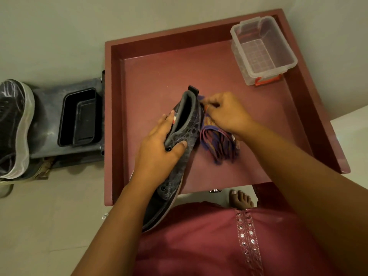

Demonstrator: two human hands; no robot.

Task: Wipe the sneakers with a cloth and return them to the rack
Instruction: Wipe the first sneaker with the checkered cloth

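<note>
The left hand [159,150] has its grip curled round the collar of the grey sneaker [179,156]; the right hand [227,114] pinches the cloth [217,142] against its heel side, above the bench [249,156]

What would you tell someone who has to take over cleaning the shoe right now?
Left hand: grips the dark grey sneaker at its collar, thumb on the upper; heel points away, toe toward the body.
Right hand: fingers curled on the purple striped cloth, pressing it to the sneaker's right side near the heel.
Both are over the maroon tray table. A clear plastic box sits in its far right corner.
Another dark sneaker rests on the grey rack to the left.
Done: wiping under way.
Left: finish wiping this sneaker, then put it on the rack.
</note>
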